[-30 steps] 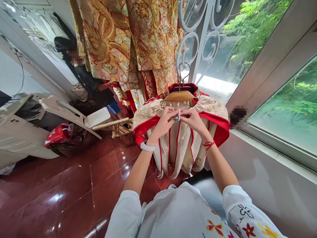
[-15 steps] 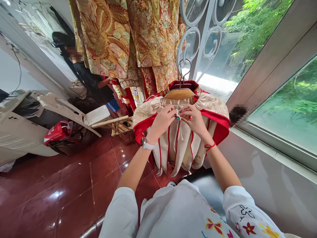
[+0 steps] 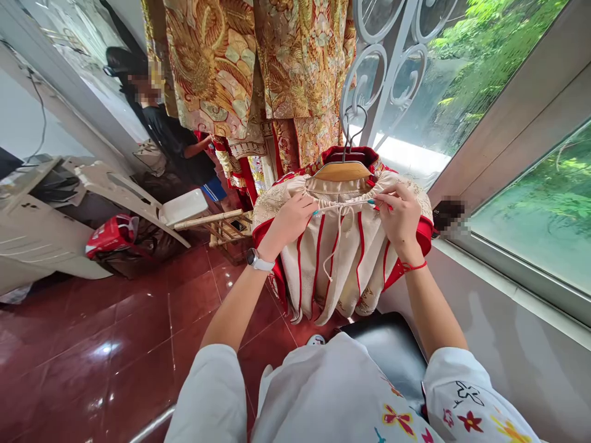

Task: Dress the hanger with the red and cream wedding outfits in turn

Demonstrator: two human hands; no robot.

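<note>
A cream cape with red trim and red stripes (image 3: 332, 264) hangs over a red garment on a wooden hanger (image 3: 340, 172). Along its gathered neckline a thin cream cord (image 3: 344, 206) runs stretched sideways, knotted near the middle with a loose end dangling down the front. My left hand (image 3: 292, 220), with a watch on its wrist, pinches the cord's left side. My right hand (image 3: 401, 212), red string at the wrist, pinches the right side near the shoulder. Exactly which part of the cord lies in each set of fingertips is partly hidden.
Gold embroidered garments (image 3: 212, 67) hang behind, beside a white scrolled metal grille (image 3: 369, 67). To the left are a person in black (image 3: 170, 138), a white stool seat (image 3: 184, 208) and a red bag (image 3: 111, 237). A black padded seat (image 3: 390, 351) stands close below; windows line the right.
My hands have moved apart from the neckline's middle, left hand to the left and right hand to the right, drawing the cord out straight between them.
</note>
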